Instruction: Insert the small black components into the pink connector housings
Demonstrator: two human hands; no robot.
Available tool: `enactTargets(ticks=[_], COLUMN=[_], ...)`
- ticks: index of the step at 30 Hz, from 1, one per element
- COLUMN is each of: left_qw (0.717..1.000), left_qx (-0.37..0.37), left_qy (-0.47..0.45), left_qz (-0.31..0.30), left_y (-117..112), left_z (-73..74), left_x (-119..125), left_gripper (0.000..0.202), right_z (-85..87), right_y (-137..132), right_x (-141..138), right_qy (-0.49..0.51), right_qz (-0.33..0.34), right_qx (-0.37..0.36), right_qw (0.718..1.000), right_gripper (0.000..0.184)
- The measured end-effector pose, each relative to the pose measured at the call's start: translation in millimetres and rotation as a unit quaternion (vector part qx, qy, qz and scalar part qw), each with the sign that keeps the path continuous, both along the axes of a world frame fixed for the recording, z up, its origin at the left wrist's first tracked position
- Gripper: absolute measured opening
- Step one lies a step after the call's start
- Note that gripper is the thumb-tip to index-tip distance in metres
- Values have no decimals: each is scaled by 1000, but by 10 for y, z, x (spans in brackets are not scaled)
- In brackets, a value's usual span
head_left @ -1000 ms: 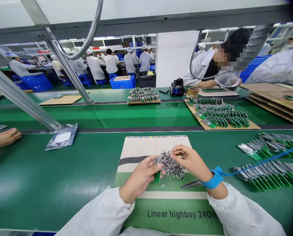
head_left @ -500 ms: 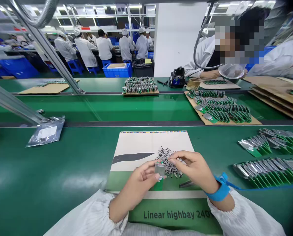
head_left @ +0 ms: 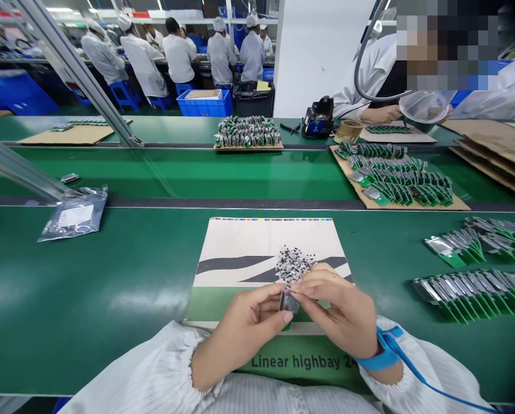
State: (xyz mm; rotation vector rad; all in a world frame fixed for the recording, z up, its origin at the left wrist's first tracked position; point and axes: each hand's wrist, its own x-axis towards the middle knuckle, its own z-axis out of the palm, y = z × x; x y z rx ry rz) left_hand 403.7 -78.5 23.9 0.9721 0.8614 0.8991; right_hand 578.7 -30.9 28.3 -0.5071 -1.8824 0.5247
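Fingers [head_left: 306, 289] pinch a small circuit board [head_left: 289, 301] (left hand [head_left: 246, 328] and right hand [head_left: 339, 310]).

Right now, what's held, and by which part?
The left hand pinches a small green circuit board by its metal-covered part; the right hand touches its top edge.

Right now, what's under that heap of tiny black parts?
The heap of small parts lies on a printed card, across its white area and dark stripe; the card lies on a green bench. The patch directly beneath the heap is covered and cannot be seen.
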Motion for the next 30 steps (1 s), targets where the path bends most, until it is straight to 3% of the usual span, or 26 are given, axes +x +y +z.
enactTargets(ticks=[11,23,30], left_qw=[1000,1000,999], left_qx=[21,19,25], left_qy=[16,20,29], left_qz=[-4,-3,-7], left_y=[-11,-20,-21], left_z=[-5,15,44], left_x=[0,6,14], left_gripper=[37,36,34], right_z=[35,49,63], right_y=[1,-6,7], right_x=[32,56,54], right_qy=[-46,-53,-54], right_qz=[-28,-26,-16], right_qx=[87,88,92], right_qw=[995,994,994], right_gripper=[40,43,35])
